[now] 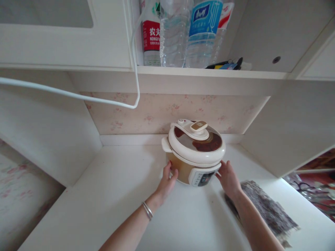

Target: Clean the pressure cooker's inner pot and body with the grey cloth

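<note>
A white and gold electric pressure cooker [196,150] stands toward the back of the white desktop, its lid on and its control panel facing front right. My left hand [167,181] grips its lower left side, the thumb lying against the gold body and some fingertips hidden. On the opposite side, my right hand [228,177] has hold of the cooker beside the control panel, with its fingers partly behind the edge. Whether the base is slightly lifted or rests on the surface, I cannot tell.
A grey shaggy cloth [269,209] lies on the white desktop [104,195], partly beneath my right forearm. Overhead, a shelf [183,71] holds several plastic bottles [174,35] and small items. A white cable [78,97] hangs at the left. Side panels enclose the desktop.
</note>
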Demonstrator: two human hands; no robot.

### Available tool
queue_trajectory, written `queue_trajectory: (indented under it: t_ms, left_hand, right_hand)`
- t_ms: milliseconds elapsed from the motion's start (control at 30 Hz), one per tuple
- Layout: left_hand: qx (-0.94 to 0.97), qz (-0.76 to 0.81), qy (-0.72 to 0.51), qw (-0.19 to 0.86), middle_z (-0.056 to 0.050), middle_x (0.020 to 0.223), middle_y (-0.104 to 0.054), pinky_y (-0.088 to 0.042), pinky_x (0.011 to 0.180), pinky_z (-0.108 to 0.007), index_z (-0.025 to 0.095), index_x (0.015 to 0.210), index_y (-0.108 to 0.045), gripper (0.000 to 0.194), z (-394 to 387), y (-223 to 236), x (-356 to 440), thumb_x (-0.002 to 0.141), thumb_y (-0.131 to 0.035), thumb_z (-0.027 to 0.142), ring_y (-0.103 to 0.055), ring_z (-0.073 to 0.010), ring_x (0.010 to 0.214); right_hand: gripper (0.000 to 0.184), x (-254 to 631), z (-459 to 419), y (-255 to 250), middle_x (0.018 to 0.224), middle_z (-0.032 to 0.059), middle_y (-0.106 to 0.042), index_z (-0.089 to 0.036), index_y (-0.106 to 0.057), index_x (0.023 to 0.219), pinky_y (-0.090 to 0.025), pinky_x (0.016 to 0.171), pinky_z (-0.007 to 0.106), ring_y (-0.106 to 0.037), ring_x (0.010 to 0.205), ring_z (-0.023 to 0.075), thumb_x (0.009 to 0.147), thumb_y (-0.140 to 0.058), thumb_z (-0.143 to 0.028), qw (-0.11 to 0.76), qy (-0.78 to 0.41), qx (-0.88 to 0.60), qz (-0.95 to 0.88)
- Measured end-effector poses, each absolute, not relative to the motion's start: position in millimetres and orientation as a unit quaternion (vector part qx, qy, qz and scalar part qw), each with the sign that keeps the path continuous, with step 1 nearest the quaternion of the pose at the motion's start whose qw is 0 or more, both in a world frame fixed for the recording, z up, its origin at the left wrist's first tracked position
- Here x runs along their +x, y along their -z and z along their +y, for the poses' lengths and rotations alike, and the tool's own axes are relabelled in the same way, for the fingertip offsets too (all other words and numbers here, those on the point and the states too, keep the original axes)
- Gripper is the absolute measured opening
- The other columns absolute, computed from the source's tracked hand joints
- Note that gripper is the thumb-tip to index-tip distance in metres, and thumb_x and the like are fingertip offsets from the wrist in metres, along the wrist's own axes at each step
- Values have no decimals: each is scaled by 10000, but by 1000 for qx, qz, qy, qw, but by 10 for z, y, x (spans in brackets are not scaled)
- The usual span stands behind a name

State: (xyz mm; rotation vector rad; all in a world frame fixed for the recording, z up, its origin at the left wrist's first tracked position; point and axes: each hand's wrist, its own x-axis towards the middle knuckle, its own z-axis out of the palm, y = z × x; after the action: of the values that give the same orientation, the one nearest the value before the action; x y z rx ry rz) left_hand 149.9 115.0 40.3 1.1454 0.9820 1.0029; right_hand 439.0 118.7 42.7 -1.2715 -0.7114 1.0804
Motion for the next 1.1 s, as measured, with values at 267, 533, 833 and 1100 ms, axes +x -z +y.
queue_trajectory:
  t_ms: [267,533,833,1100]
  left_hand:
    - [594,382,-372,602,-128,1534,-189,-118,1152,-278,124,1485,-220,829,1228,-422,2386,848,-485,585,-156,-216,1422]
    - [623,357,-366,592,-149,1533,-182,-119,1151,-290,102,1490,-198,859,1546,-337,3066,836,-501,571,-142,-223,1427]
    - [617,340,-314,636,-123,1543,-218,-220,1124,-348,184,1487,-230,748,1515,-469,3029,852,-523,450,-265,-245,1392]
    - [547,384,-255,699,-100,1010,-657,-453,690,-303,152,1091,-603,427,832,-201,2164,814,-561,474,-634,-150,710]
  right_hand:
    - [404,5250,1283,-624,1104,42,-661,-324,-620,825,-489,754,439,-596,988,248,871,-301,-569,629,-427,-596,-261]
    - [314,5749,1078,-655,1063,15,-613,-260,-574,917,-454,916,419,-581,963,171,901,-352,-482,691,-370,-597,-172]
    - [386,4994,365,-326,901,18,-647,-198,-612,928,-525,704,307,-598,745,165,712,-642,-516,649,-284,-656,-262]
    - [486,3663,24,234,1377,86,-497,-233,-525,1267,-381,1057,464,-458,1271,267,817,-520,-418,513,-269,-632,-514]
